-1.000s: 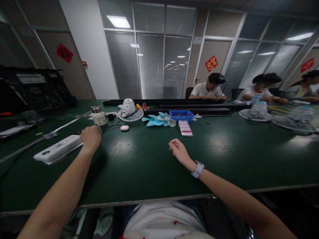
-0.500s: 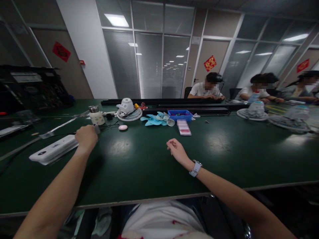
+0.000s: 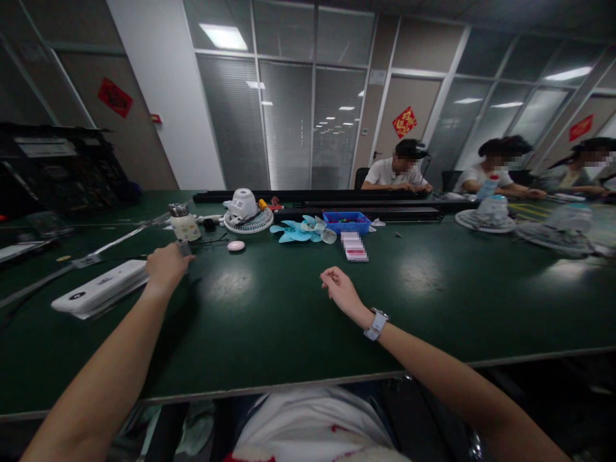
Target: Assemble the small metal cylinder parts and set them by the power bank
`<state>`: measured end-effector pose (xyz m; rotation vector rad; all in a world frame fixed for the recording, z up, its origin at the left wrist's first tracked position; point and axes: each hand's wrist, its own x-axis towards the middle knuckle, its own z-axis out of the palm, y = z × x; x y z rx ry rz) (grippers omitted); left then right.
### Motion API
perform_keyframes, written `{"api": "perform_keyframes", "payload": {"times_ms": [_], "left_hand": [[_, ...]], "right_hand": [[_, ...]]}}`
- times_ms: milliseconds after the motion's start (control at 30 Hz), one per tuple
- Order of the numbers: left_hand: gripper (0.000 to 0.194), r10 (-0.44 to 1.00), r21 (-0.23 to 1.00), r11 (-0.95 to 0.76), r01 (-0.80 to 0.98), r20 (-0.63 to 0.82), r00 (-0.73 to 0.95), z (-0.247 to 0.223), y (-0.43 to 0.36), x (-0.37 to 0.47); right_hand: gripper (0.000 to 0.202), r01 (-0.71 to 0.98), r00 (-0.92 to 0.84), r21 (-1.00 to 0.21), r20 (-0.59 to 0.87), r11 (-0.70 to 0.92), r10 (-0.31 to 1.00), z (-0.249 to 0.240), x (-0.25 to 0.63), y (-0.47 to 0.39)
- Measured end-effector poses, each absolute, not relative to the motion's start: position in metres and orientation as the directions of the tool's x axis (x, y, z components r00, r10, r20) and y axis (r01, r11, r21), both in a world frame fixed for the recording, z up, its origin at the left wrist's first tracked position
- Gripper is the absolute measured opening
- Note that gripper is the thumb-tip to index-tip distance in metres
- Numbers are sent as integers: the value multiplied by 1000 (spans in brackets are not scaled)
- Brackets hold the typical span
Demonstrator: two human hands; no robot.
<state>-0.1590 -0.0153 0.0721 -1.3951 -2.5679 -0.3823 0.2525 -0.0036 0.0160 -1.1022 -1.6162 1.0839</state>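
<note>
Left hand [image 3: 166,269] newly thumb-out, green table [image 3: 269,333], blinds [image 3: 235,122]

Blues, white, pink and red around a dark green table [image 3: 279,333].
At left, a grey piece [image 3: 183,248] under the left hand [image 3: 163,268], a cream bottle [image 3: 187,229] with coloured spots and a white box [image 3: 99,287] marked in black; farther off, light-blue fan blades [image 3: 299,230], a deeper blue tray [image 3: 346,226], a pink oval [image 3: 236,246]; at far right, a red diamond [image 3: 404,122] lettered gold.
</note>
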Motion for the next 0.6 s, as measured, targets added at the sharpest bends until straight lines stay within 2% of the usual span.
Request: {"api": "perform_keyframes", "payload": {"times_ms": [167, 267, 400, 500, 600], "left_hand": [[50, 821, 140, 471, 871, 291, -491, 68, -9, -165], [53, 864, 213, 365, 907, 287, -415, 68, -2, -151], [59, 942, 454, 85, 887, 254, -221, 57, 3, -94], [76, 947, 665, -210, 717, 320, -19, 43, -10, -34], [84, 919, 758, -384, 527, 371, 136, 33, -33, 17]], "right_hand": [[19, 206, -229, -952, 180, 229, 957, 16, 252, -4], [20, 205, -230, -951, 182, 231, 956, 14, 252, -3], [19, 215, -239, -947, 187, 240, 953, 14, 252, -4], [20, 212, -279, -936, 218, 282, 935, 16, 252, -7], [21, 187, -342, -920, 269, 345, 901, 19, 250, -13]]}}
